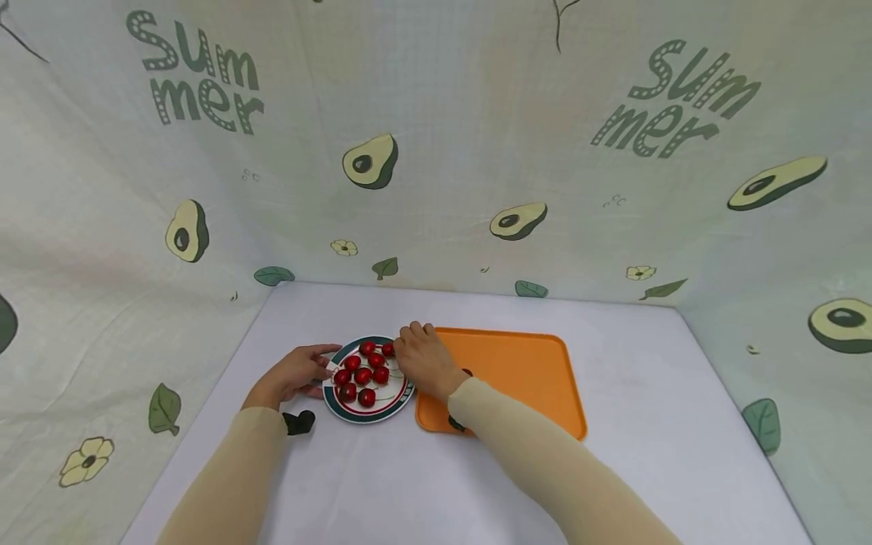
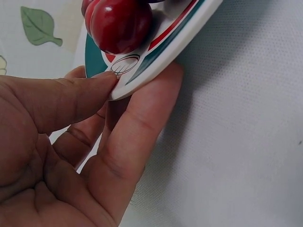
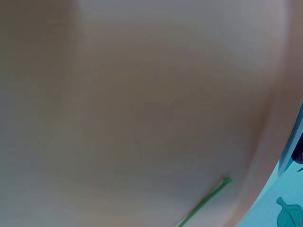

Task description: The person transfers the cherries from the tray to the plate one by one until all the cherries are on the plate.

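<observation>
A round plate (image 1: 398, 406) with a white and dark green rim carries several red cherries (image 1: 363, 375), some with thin stems. My left hand (image 1: 294, 374) pinches its left rim, thumb on top and fingers underneath, and that rim sits off the cloth in the left wrist view. By the plate's right edge is my right hand (image 1: 425, 356), its back turned up and its fingertips largely out of sight. Blurred skin fills most of the right wrist view, with a green cherry stem (image 3: 206, 201) in front of it. Whether these fingers hold a cherry or the rim is hidden.
An orange tray (image 1: 511, 363) lies right of the plate, partly under my right hand and forearm. White cloth (image 1: 368, 484) covers the table. A printed curtain (image 1: 443, 98) with avocados and lettering hangs behind and at both sides. Black wrist gear (image 1: 300, 422) shows by the left sleeve.
</observation>
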{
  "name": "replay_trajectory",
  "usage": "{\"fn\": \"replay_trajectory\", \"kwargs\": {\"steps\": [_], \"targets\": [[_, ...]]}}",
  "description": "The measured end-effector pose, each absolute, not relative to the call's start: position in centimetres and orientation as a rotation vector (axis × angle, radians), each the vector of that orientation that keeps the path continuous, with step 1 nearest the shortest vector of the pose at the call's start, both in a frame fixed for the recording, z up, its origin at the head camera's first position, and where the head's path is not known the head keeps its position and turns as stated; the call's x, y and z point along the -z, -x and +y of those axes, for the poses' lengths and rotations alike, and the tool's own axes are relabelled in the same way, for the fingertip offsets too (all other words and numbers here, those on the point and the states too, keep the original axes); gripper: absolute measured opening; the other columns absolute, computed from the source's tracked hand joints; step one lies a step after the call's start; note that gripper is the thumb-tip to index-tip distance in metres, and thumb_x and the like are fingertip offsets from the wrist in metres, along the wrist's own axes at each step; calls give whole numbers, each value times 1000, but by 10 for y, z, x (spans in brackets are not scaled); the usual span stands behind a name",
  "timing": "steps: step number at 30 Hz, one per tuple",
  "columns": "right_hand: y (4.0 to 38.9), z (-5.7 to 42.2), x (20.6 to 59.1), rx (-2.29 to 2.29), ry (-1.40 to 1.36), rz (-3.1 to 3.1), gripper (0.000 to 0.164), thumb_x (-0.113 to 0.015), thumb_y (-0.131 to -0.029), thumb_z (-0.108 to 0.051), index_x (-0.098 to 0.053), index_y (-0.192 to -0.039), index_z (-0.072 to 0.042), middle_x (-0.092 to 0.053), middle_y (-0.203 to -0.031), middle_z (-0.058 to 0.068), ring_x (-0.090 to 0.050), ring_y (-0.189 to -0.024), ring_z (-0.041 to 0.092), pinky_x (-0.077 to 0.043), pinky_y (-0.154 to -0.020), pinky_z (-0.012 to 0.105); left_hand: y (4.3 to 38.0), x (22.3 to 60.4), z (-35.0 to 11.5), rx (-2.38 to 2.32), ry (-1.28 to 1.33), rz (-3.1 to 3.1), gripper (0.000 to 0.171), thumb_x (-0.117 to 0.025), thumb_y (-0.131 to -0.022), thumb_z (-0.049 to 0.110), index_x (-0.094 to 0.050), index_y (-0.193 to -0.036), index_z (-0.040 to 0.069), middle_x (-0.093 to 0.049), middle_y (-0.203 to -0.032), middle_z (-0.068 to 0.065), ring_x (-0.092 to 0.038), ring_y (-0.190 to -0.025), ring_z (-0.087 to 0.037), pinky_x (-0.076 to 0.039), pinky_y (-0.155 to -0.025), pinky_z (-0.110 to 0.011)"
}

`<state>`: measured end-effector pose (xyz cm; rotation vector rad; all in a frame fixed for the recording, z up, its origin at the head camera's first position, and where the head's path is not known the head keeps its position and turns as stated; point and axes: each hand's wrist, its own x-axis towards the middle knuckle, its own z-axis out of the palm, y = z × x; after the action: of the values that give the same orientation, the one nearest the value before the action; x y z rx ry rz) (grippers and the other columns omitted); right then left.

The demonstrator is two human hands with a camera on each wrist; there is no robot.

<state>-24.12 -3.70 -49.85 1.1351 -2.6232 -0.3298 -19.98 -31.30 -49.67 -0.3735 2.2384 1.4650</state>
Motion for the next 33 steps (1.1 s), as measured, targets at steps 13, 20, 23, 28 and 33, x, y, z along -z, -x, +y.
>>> {"fn": "replay_trajectory", "kwargs": {"steps": [13, 20, 23, 28, 33], "targets": [[238, -35, 503, 243, -1155, -2641, 22, -57, -108, -26, -73, -110, -11, -58, -96, 2, -47, -94, 22, -43, -83, 31, 198, 495, -312, -1461, 374, 2235, 63, -61, -101, -2, -43, -160, 9, -49, -125, -20, -66, -89, -24, -65, -71, -35], [243, -16, 500, 143, -1156, -2571, 22, -57, -107, -25, -72, -104, -8, -56, -93, 4, -45, -90, 24, -40, -78, 33, 198, 497, -312, -1468, 370, 2233, 63, -59, -101, -2, -42, -161, 9, -51, -125, -21, -67, -90, -24, -66, -72, -36], [245, -1, 496, 88, -1143, -2550, 20, -60, -106, -23, -70, -99, -7, -54, -91, 5, -44, -90, 25, -38, -77, 35, 198, 498, -311, -1465, 373, 2235, 63, -59, -102, -2, -42, -161, 10, -51, -126, -20, -68, -90, -23, -66, -72, -37], [246, 26, 491, 68, -1085, -2539, 18, -62, -104, -20, -66, -91, -8, -50, -87, 5, -43, -86, 25, -31, -73, 34, 199, 499, -310, -1461, 383, 2245, 63, -59, -102, -2, -42, -161, 10, -51, -127, -21, -68, -91, -24, -66, -73, -37], [239, 43, 494, 91, -1119, -2563, 21, -61, -105, -20, -65, -89, -8, -53, -87, 5, -43, -83, 25, -34, -72, 34, 199, 498, -312, -1454, 385, 2243, 64, -59, -101, -2, -42, -161, 11, -50, -128, -22, -68, -92, -24, -66, -74, -37]]}}
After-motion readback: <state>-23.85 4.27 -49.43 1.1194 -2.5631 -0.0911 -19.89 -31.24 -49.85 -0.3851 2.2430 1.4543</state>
